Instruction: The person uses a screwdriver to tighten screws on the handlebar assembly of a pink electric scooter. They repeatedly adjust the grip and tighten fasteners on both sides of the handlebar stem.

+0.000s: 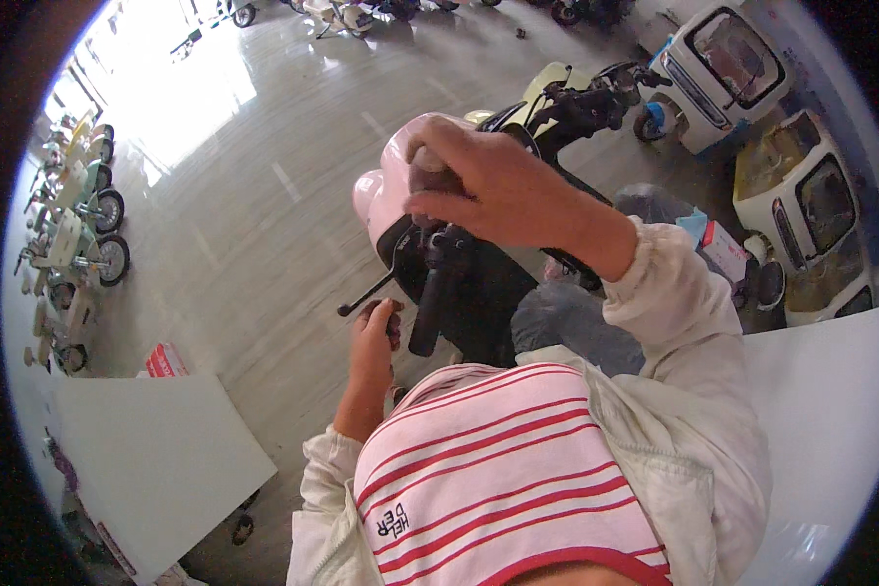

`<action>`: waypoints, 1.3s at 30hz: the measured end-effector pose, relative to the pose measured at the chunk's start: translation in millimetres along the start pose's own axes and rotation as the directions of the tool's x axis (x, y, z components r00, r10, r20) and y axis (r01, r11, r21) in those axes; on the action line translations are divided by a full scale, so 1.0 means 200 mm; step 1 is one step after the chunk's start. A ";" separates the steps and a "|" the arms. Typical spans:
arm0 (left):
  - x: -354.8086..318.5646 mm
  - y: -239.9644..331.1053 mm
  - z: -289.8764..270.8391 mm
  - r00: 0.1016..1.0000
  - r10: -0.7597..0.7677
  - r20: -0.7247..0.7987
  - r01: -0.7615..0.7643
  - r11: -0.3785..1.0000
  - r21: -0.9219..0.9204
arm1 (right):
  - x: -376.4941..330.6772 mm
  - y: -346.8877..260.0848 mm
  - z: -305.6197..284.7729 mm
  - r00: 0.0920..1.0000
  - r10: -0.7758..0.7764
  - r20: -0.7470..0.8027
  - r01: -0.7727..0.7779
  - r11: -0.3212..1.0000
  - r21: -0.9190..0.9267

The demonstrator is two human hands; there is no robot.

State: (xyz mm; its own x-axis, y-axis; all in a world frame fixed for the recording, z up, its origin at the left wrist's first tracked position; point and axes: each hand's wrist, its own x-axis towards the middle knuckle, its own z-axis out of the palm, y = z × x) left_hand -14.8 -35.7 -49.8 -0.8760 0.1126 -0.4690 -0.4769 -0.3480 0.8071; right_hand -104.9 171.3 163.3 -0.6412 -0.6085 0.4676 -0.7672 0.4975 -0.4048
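A pink scooter (400,156) with a black inner panel (479,293) stands in front of me. Its black handlebar grip (428,311) points back toward my body, and a black brake lever (366,293) juts out to the left. My right hand (483,181) is raised over the pink front, thumb and fingers curled round something small and roundish that I cannot make out. Low beside the lever's tip, my left hand (373,337) is closed, its fingers bent round something dark and mostly hidden.
A pale yellow scooter (552,88) stands just beyond. White vehicle cabs (718,78) line the right side. Several small bikes (83,234) are parked at the left. White tabletops (156,459) flank me, with a red and white box (166,359) behind the left one.
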 end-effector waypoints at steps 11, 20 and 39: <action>-0.15 0.17 0.38 0.700 0.696 0.160 -0.465 0.274 0.842 | -0.19 0.00 -0.21 0.878 0.239 -0.414 -0.017 0.881 0.473; -0.06 0.13 0.53 0.584 0.772 0.251 -0.298 -0.084 0.951 | -0.79 0.14 -0.30 0.739 0.472 -0.481 -0.081 0.771 0.632; 0.00 0.08 0.56 0.472 0.834 0.285 -0.333 -0.131 0.934 | -1.11 0.26 -0.25 0.677 0.622 -0.393 -0.149 0.639 0.754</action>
State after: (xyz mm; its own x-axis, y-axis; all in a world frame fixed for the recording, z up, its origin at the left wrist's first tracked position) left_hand -30.8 62.1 3.4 -0.8320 0.0280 0.5541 0.2862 0.8772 0.3855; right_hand -3.5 363.5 77.6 -0.9168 0.1413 0.3736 -0.3843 -0.0575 -0.9214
